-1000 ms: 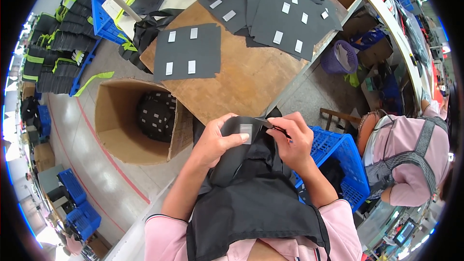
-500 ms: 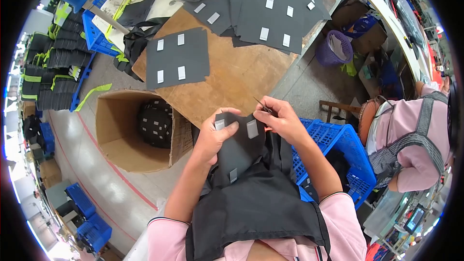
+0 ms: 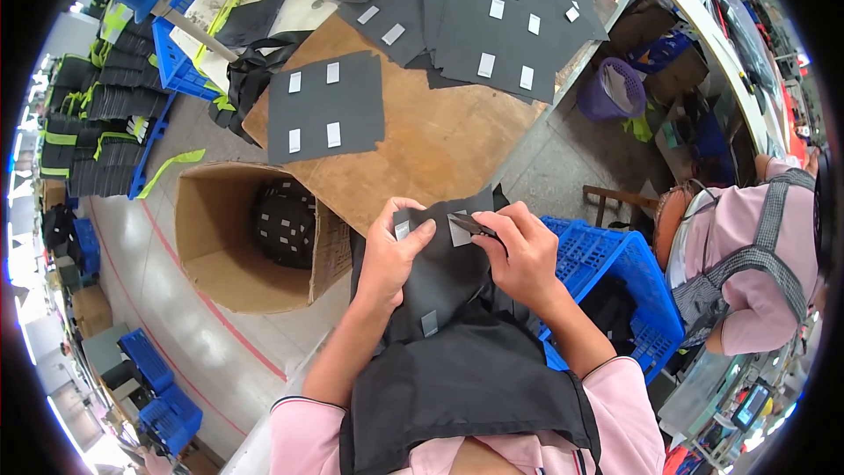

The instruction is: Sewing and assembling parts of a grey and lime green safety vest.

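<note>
My left hand grips a dark grey fabric panel by its left side, thumb on top beside a pale rectangular patch. Between the fingers of my right hand is a small pair of dark thread snips. Their tips lie at the panel's upper right white patch. Another pale patch shows lower on the panel, which hangs over my black apron. A similar panel with white patches lies flat on the brown wooden board ahead.
More patched panels are heaped at the board's far side. A cardboard box holding dark pieces stands left; a blue crate is close on my right. Beyond it sits a person in pink. A purple basket stands far right.
My right hand has come down and turned, bringing the snips from above the panel's top edge onto the right white patch. My left hand keeps its hold.
</note>
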